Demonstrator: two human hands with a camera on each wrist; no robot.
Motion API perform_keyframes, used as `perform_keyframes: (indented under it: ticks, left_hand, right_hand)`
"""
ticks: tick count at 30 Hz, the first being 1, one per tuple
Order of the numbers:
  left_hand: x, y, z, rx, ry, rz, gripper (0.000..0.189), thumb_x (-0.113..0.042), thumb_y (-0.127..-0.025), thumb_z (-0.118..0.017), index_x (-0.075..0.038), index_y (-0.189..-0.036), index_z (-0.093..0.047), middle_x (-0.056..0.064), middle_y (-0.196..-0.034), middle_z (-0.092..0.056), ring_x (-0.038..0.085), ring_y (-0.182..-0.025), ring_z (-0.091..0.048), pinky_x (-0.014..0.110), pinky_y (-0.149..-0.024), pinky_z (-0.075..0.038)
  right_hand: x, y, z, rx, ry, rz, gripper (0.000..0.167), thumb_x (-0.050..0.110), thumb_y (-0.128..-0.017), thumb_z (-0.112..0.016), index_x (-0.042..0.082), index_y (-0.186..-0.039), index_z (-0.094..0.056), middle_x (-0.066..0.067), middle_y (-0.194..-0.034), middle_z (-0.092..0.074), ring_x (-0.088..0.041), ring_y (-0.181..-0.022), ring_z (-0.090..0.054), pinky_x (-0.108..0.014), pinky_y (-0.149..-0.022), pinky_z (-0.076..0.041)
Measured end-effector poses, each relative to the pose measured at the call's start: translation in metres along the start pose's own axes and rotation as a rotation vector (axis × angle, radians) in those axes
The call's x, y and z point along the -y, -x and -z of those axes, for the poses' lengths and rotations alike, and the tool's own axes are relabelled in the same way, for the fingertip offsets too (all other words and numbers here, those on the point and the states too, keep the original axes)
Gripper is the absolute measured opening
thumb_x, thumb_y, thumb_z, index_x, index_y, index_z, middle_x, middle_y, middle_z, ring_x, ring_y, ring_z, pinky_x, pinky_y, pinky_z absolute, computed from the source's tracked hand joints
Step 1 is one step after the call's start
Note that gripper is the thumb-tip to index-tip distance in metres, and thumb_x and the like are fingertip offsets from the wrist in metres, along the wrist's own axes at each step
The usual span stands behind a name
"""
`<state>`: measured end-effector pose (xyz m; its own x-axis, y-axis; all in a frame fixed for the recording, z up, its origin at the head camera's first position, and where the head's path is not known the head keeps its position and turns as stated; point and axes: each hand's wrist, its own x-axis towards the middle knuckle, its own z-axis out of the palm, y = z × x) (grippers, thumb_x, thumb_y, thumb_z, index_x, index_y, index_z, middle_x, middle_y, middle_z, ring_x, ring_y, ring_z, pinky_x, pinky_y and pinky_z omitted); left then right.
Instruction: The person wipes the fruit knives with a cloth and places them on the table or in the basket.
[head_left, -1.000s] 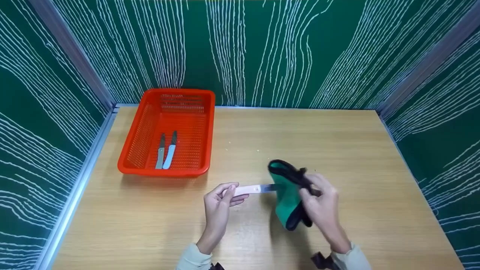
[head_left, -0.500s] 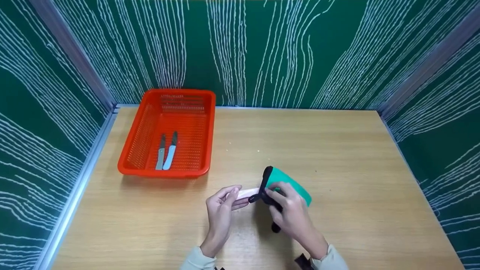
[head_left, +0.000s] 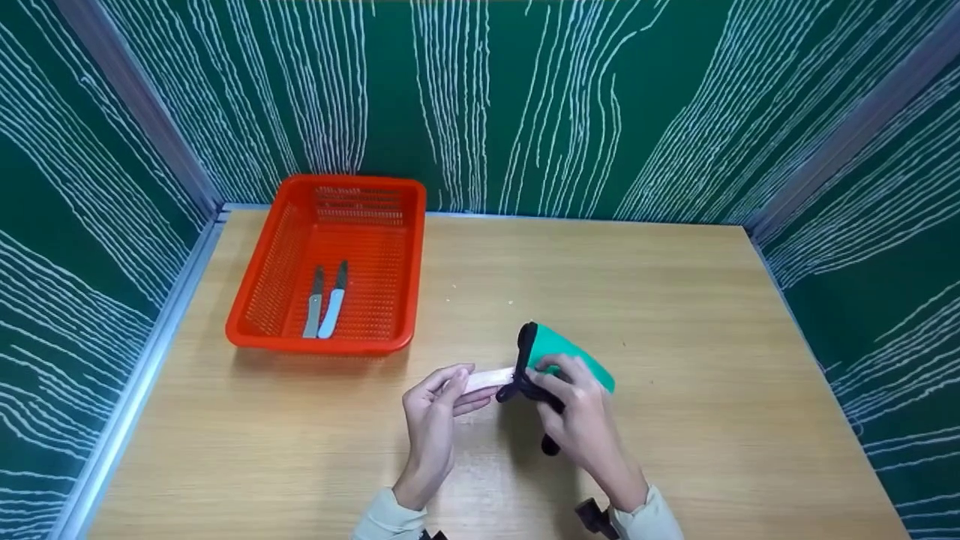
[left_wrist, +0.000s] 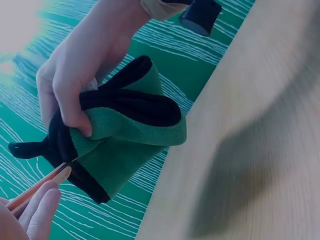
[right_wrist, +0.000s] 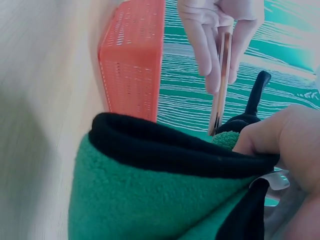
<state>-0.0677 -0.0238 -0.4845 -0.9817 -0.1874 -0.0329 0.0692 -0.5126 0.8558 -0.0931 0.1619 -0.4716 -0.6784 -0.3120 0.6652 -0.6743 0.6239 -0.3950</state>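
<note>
My left hand pinches the pale pink handle of a knife between thumb and fingers. The knife points right, and its blade is hidden by a green cloth with black edging. In my right hand the cloth is gripped, folded around the blade close to the handle. A black loop sticks out from the cloth's edge in the left wrist view. From the right wrist view, the handle shows two sides with a slot between them.
At the back left of the wooden table stands a red plastic basket. Inside it lie a grey-handled knife and a light blue-handled knife. Green panels with white wavy lines enclose the table. Small crumbs dot the tabletop.
My right hand has moved left and brought the cloth over the knife's blade, which was visible a second ago. Over the last half second both hands have barely moved.
</note>
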Motion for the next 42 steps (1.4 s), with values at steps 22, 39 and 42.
perform_keyframes:
  ticks: [22,39,42]
  left_hand:
    - [-0.013,-0.005,0.01,-0.002,-0.071,-0.082,0.021,-0.002,-0.093,-0.055,0.016,-0.105,-0.061,0.03,-0.097,-0.064,0.041,-0.082,-0.068,0.045,-0.073,-0.057]
    - [-0.003,0.0,-0.008,0.017,0.004,0.007,0.023,-0.004,-0.094,-0.055,0.016,-0.104,-0.06,0.03,-0.095,-0.066,0.041,-0.08,-0.068,0.05,-0.071,-0.056]
    - [-0.002,0.002,-0.008,-0.007,0.015,0.011,0.023,-0.003,-0.093,-0.055,0.016,-0.104,-0.061,0.029,-0.094,-0.066,0.04,-0.078,-0.068,0.052,-0.07,-0.056]
  right_hand:
    - [-0.051,0.013,0.048,-0.201,-0.147,-0.592,0.025,-0.016,-0.072,-0.062,0.001,-0.087,-0.073,-0.008,-0.086,-0.069,-0.01,-0.075,-0.059,-0.009,-0.058,-0.049]
    - [0.005,-0.01,0.016,-0.031,-0.197,-0.08,0.044,-0.017,-0.062,-0.065,-0.001,-0.102,-0.071,-0.012,-0.103,-0.064,-0.018,-0.09,-0.061,-0.022,-0.07,-0.056]
    - [0.008,-0.006,0.006,0.014,-0.082,-0.002,0.041,-0.012,-0.061,-0.069,-0.002,-0.101,-0.072,-0.013,-0.104,-0.062,-0.022,-0.09,-0.061,-0.029,-0.075,-0.058]
